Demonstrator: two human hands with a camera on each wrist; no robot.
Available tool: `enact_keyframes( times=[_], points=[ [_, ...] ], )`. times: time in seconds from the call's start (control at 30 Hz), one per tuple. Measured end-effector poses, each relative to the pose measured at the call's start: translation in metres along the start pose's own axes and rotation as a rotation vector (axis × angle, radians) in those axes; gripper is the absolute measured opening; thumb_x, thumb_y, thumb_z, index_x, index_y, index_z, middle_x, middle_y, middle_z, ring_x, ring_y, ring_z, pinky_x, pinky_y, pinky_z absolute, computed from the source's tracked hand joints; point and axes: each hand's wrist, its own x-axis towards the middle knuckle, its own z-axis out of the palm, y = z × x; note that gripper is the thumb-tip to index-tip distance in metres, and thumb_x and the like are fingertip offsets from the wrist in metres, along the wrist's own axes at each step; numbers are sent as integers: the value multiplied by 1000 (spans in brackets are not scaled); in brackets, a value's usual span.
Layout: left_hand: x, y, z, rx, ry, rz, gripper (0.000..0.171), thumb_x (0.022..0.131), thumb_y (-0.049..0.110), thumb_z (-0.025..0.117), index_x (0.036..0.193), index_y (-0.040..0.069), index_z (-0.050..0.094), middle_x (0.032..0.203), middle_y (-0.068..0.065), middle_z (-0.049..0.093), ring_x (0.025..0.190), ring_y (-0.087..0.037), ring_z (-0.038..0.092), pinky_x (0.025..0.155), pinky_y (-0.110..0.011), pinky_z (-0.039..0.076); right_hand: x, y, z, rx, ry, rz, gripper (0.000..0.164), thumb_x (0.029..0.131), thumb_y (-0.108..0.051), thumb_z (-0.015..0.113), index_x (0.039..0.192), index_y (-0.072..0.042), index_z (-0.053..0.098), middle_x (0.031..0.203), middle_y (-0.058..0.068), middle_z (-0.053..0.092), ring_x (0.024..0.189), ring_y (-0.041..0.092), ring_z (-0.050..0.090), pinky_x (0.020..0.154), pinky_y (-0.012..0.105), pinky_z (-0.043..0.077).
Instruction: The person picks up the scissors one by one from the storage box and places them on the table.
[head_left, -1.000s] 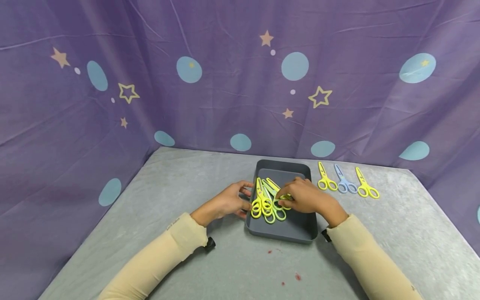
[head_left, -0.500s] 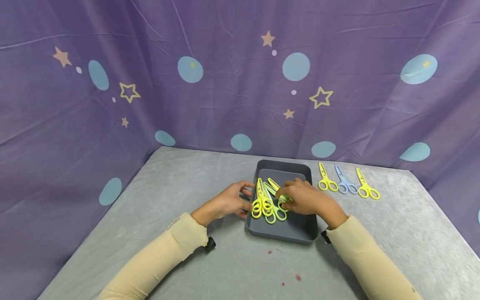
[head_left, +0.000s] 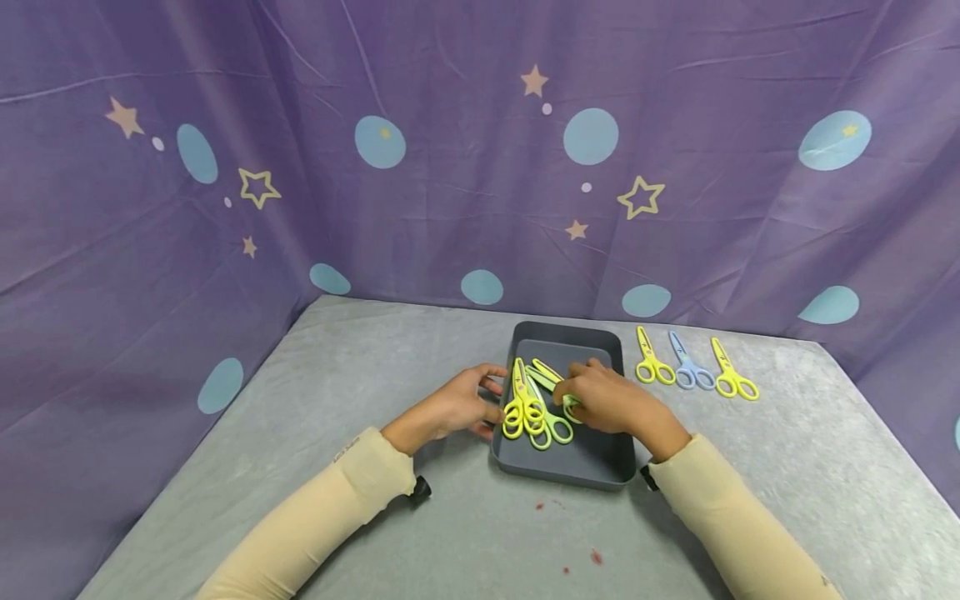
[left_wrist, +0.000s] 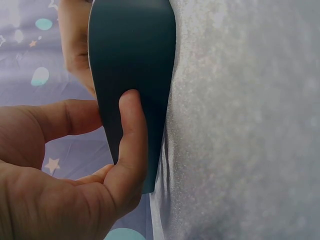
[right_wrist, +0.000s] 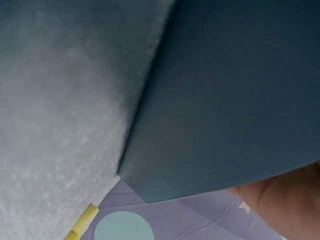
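Observation:
A dark grey tray [head_left: 558,477] holds a pile of yellow and green scissors [head_left: 519,392] at its left side. My left hand [head_left: 459,404] grips the tray's left wall; in the left wrist view one finger lies along the outside of the wall [left_wrist: 150,60]. Inside the tray, my right hand [head_left: 603,396] pinches a pair of green scissors [head_left: 572,408] by the handles. Its blades point up and left across the pile, and the fingers partly hide it. In the right wrist view, the tray's outer wall [right_wrist: 215,110] blocks what the fingers hold.
To the right of the tray, a yellow pair of scissors [head_left: 654,358], a blue pair [head_left: 691,363] and another yellow pair [head_left: 732,370] lie in a row on the grey cloth [head_left: 465,533]. A purple curtain [head_left: 450,217] hangs behind the table.
My right hand has taken hold of the green scissors, whose handles have shifted right and away from the pile. The left hand and the tray have stayed in place.

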Motion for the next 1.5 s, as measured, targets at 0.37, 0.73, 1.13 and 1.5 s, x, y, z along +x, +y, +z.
enact_keyframes(
  times=[0.37,0.73,1.13,1.5],
  points=[
    [-2,1,0,4,-12,3,75,88,-11,70,154,8,40,135,-20,45,85,-29,67,67,-43,64,-1,1,3,25,9,21,24,88,1,74,105,-16,78,100,3,62,86,24,50,70,38,51],
    [0,0,0,6,-4,5,74,88,-11,70,154,8,40,135,-20,45,89,-30,68,67,-43,64,0,4,4,-37,22,20,26,87,3,73,101,-19,77,97,1,61,85,25,50,61,37,49],
    [1,-2,0,11,4,2,75,88,-11,70,154,8,40,133,-19,46,87,-30,68,68,-44,64,-4,1,-5,-149,131,32,25,87,2,74,101,-19,77,96,4,60,81,27,47,54,35,42],
    [2,-2,0,4,1,2,76,88,-11,70,155,7,38,132,-19,45,89,-31,68,67,-43,64,-11,7,-17,-148,180,76,26,90,5,68,101,-18,75,97,6,57,80,28,43,64,38,37]
  ],
)
